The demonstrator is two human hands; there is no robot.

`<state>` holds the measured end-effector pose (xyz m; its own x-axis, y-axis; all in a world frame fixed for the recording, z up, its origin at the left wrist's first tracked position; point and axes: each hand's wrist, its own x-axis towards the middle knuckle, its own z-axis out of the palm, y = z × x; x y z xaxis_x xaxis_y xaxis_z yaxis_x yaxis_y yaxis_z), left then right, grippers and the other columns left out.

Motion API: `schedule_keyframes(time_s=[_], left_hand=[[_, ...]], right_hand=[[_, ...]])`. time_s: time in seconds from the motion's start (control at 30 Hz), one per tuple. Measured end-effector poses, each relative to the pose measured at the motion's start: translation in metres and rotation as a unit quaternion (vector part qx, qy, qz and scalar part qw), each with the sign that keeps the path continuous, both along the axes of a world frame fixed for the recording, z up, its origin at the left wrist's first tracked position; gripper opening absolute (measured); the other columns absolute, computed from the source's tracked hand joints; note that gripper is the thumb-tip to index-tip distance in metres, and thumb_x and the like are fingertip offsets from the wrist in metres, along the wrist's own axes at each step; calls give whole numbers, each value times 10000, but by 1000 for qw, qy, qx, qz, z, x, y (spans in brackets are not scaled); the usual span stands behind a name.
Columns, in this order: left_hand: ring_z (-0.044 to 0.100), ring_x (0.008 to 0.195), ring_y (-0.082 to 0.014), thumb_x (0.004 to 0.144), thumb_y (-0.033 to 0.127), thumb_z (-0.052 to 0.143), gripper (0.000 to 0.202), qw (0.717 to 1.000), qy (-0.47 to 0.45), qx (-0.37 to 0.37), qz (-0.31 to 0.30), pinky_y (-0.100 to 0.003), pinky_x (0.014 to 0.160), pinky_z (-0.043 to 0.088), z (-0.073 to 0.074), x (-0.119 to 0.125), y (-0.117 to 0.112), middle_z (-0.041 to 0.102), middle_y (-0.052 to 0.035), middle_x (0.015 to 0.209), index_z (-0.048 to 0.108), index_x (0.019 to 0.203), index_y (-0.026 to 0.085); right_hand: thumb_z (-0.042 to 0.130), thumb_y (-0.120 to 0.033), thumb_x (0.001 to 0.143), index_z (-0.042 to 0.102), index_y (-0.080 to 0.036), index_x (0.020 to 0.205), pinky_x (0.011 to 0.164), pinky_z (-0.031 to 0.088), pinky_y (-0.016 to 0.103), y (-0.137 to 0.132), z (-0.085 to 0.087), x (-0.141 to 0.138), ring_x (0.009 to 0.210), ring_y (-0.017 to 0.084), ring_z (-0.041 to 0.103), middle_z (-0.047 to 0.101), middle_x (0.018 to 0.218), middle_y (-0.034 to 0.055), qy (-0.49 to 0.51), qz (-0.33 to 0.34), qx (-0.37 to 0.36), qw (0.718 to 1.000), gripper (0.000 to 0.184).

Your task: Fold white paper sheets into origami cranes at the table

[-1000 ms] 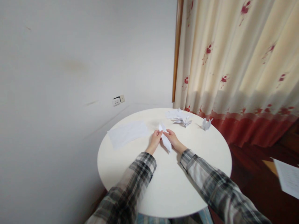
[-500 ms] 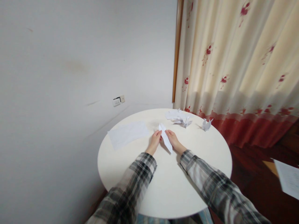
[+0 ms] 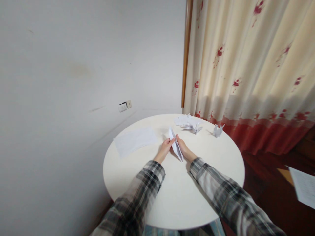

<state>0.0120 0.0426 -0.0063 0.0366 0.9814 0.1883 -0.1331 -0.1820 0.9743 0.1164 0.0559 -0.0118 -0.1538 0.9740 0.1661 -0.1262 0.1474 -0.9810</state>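
A narrow, pointed piece of folded white paper (image 3: 175,144) is held upright on edge over the round white table (image 3: 172,193). My left hand (image 3: 165,148) pinches its left side near the top. My right hand (image 3: 182,147) grips it from the right, fingers closed against the paper. Both sleeves are plaid.
A flat white sheet (image 3: 134,140) lies at the table's left. Several folded paper figures (image 3: 190,124) sit at the far edge, one more (image 3: 218,130) to their right. A wall and socket (image 3: 124,105) stand left, a curtain (image 3: 246,65) behind, and a paper (image 3: 304,188) lies on the right.
The folded paper has turned from lying flatter to standing more on edge. My hands have drawn closer together around it.
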Motion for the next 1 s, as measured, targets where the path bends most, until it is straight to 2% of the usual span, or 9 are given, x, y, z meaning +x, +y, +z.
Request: schedule_keyframes(time_s=[0.07, 0.17, 0.5, 0.7, 0.83, 1.0], left_hand=[[434, 547, -96, 616, 476, 644, 353, 1000, 10, 6, 12, -217, 524, 327, 0, -1, -1, 482, 42, 547, 510, 628, 150], [426, 541, -92, 628, 440, 640, 320, 999, 27, 20, 29, -211, 519, 324, 0, -2, -1, 483, 39, 550, 504, 607, 150], [433, 556, -97, 673, 439, 594, 309, 989, 91, 59, 101, -208, 524, 331, -8, -5, 7, 466, 37, 556, 478, 591, 165], [504, 631, -122, 667, 435, 611, 283, 996, 47, 57, 56, -223, 601, 397, -6, -5, 7, 551, 9, 646, 532, 676, 163], [533, 674, -141, 668, 416, 619, 264, 996, 47, 52, 47, -238, 632, 420, -9, -5, 9, 574, 1, 669, 552, 716, 165], [540, 670, -139, 673, 397, 612, 253, 998, 38, 43, 40, -240, 633, 419, -11, -4, 9, 583, -3, 694, 556, 750, 163]], right_hand=[[468, -723, 636, 550, -159, 563, 448, 320, 247, -1, 2, 0, 455, 118, 443, 545, 491, 9, 8, 18, -13, 1000, 575], [540, -670, 625, 558, -159, 608, 457, 319, 240, -3, 3, -1, 467, 111, 431, 543, 508, -10, 20, 19, 14, 1000, 512], [527, -585, 679, 627, -154, 687, 627, 392, 279, 3, -4, 1, 653, 162, 517, 624, 677, 32, -25, -76, 58, 995, 443], [552, -527, 679, 654, -163, 684, 683, 396, 305, 6, -6, 4, 733, 189, 538, 624, 720, 58, -54, -137, 104, 984, 379], [570, -476, 678, 658, -155, 732, 677, 398, 297, 7, -6, 4, 723, 180, 535, 630, 746, 52, -34, -127, 115, 985, 337], [595, -484, 643, 613, -155, 668, 587, 376, 258, 3, -2, 4, 617, 139, 489, 590, 631, 9, 4, -93, 98, 991, 330]])
